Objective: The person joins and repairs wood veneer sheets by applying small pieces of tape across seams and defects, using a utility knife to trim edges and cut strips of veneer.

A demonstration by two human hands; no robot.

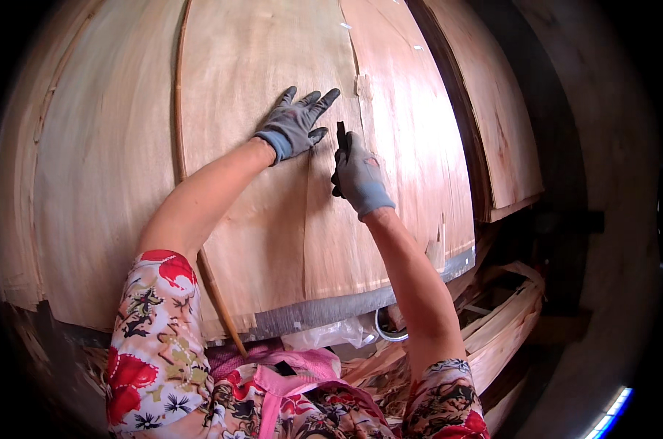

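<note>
Both hands are in grey gloves: the left hand [296, 124] is flat, fingers spread, pressing down on a big veneer sheet [265, 168], not gripping anything. The right hand [357, 175] is clenched around a small dark tool [341, 136] that pokes up out of the fist, tip right at the sheet's surface. The sheet lies across the tabletop [324, 311], overlapping more sheets either side. Scrap veneer strips [503, 314] sit lower right.

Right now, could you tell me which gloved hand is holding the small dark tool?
The right hand grips the dark tool; the left hand lies flat, fingers spread, on the veneer sheet.
</note>
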